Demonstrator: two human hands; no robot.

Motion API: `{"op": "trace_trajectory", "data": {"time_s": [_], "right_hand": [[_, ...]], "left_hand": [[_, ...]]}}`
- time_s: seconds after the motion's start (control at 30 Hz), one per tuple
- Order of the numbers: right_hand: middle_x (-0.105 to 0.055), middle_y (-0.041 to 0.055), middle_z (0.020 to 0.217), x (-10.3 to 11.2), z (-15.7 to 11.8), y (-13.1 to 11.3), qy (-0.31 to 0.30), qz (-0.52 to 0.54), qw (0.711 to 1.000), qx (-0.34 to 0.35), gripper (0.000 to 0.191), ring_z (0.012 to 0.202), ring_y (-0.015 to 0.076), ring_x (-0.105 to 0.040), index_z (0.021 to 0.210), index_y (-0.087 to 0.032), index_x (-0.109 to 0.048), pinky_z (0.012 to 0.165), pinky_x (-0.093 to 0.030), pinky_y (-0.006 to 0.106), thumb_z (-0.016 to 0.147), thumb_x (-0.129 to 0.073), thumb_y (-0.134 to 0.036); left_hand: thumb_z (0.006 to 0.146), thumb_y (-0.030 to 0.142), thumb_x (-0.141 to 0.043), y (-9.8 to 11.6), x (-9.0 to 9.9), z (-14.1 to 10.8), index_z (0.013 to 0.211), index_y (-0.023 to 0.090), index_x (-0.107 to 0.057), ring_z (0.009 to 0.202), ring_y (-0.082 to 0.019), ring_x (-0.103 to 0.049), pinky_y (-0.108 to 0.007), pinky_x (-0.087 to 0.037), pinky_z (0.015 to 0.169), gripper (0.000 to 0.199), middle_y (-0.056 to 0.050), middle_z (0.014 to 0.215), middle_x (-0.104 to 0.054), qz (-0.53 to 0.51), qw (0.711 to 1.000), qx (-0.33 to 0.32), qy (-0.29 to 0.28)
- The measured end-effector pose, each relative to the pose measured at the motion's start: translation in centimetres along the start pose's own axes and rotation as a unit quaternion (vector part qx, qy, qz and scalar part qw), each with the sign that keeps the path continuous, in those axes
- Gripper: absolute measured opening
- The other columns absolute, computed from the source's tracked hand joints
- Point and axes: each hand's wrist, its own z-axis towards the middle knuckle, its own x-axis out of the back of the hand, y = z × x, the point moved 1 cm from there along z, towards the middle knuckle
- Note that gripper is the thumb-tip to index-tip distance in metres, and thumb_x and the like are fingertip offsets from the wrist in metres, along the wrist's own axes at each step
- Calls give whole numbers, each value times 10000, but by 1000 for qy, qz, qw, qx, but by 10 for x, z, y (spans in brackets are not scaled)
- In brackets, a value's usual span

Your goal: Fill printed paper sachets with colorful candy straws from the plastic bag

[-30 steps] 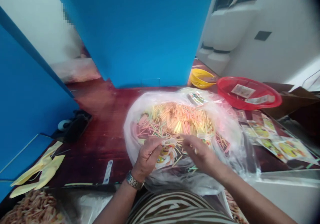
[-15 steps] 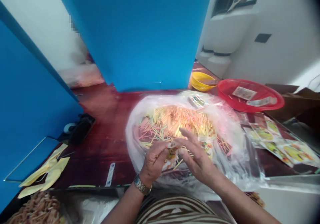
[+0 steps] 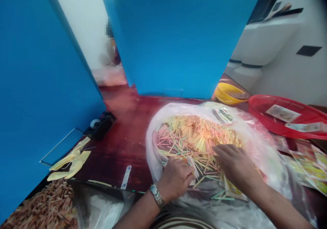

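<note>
A clear plastic bag [image 3: 258, 147] lies open on the table, filled with a heap of thin pastel sticks [image 3: 196, 140] in yellow, pink and green. My left hand [image 3: 176, 179], with a metal wristwatch [image 3: 157, 196], rests on the near edge of the heap, its fingers curled beside a pale strip of card or paper [image 3: 192, 166]. Whether it grips that strip is hidden. My right hand [image 3: 236, 164] lies flat on the sticks with its fingers slightly apart, just above a printed packet [image 3: 233, 189]. Another printed packet [image 3: 223, 115] sits at the bag's far side.
A red plastic basket [image 3: 283, 120] holds printed cards, and a yellow basket [image 3: 230, 93] stands beyond the bag. Printed packets [image 3: 309, 167] are spread at the right. Blue panels rise at the far and left sides of the reddish table [image 3: 120, 147]. Orange sticks [image 3: 33, 205] lie at the near left.
My hands have parted from the small printed packet they met over and moved down onto the sticks. The whole view has swung, so the table items sit farther right.
</note>
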Motion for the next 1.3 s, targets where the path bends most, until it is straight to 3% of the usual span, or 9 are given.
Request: {"op": "trace_trajectory", "data": {"time_s": [0.13,0.3,0.5,0.67,0.73,0.83,1.0,1.13,1.3], "right_hand": [[-639,75,889,-30,112,-48,-163,26,973,161,210,828,183,-516,826,-158,-622,744,-383,300,890,-422,-146],[-639,103,972,-74,209,-88,-203,0,954,222,152,945,240,-508,890,-141,-638,751,-393,328,755,-576,-114],[-649,136,923,-92,213,-105,-226,-16,950,217,127,946,258,-520,816,-118,-636,824,-371,392,796,-512,-104],[-617,164,1009,-63,200,-90,-187,13,968,165,186,985,269,-506,915,-105,-589,857,-347,420,833,-423,-86],[-614,171,986,-43,190,-75,-168,33,977,129,202,945,265,-523,960,-100,-555,834,-359,426,849,-387,-89],[-625,81,797,-24,163,-57,-163,106,978,77,227,737,184,-552,954,-142,-514,711,-415,331,919,-291,-168],[-621,51,854,-29,114,-61,-58,444,890,-86,287,807,168,-565,897,-185,-517,714,-454,299,924,-293,-362],[-420,137,1371,-33,98,-72,-82,323,929,-163,354,1235,282,-384,1119,-180,-528,963,-336,470,911,-309,-364],[-265,136,1481,-21,93,-72,-158,155,973,-60,488,1313,371,-244,1333,-195,-410,1004,-111,654,858,-422,-307]], "left_hand": [[815,274,-571,-4,-3,-4,862,223,-638,876,-176,-535,-338,-310,838,96,0,876,-663,5,1000,-12,-7],[811,264,-572,-13,-7,-3,830,221,-648,885,-169,-545,-324,-305,836,90,4,839,-663,-33,999,0,-29],[780,249,-599,-18,-11,-3,881,235,-667,906,-179,-544,-344,-301,874,123,2,856,-661,-74,997,9,-25],[818,247,-543,-18,-6,-6,857,199,-684,890,-192,-559,-345,-356,865,154,-43,860,-659,-207,976,24,64],[863,287,-485,-24,0,-4,941,184,-667,934,-194,-559,-327,-389,865,223,-73,966,-651,-337,921,101,168],[852,366,-530,-36,6,9,1117,195,-592,1048,-198,-536,-312,-399,906,321,-83,1178,-591,-542,755,235,284],[830,388,-568,-27,10,46,1025,179,-615,1063,-190,-553,-300,-428,903,290,-76,1146,-607,-805,525,173,213],[818,340,-596,-9,11,54,1005,179,-626,1049,-188,-568,-307,-415,932,249,-63,1089,-638,-848,493,88,171],[761,145,-626,-12,8,46,891,158,-624,870,-168,-622,-306,-452,835,131,-45,917,-672,-841,507,151,112]]}}
